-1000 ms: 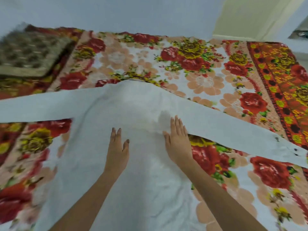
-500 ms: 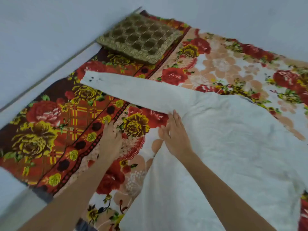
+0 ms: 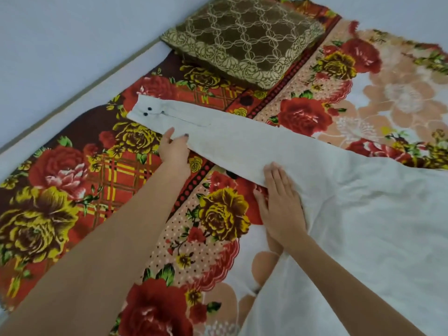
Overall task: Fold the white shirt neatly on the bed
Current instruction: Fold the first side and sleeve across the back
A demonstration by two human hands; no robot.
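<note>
Two hands on shirt [image 3: 363, 214]. Left hand [image 3: 173, 151] grips near edge of sleeve [image 3: 218, 139]: thumb and one finger on top, narrow gap, other fingers hidden (likely under cloth). Right hand [image 3: 281, 202] flat, fingers [image 3: 274, 175] straight and close together, pressing where sleeve meets body. Shirt white, soft, lightly creased, spread flat on floral blanket [image 3: 60, 190]. Cuff [image 3: 145, 110] has two dark buttons. Brown lace-patterned cushion [image 3: 242, 42] beyond.

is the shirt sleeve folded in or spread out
Spread out: the sleeve lies flat on the bedspread, cuff far from the shirt body. Left hand at its edge, right hand flat near the shoulder.
</note>
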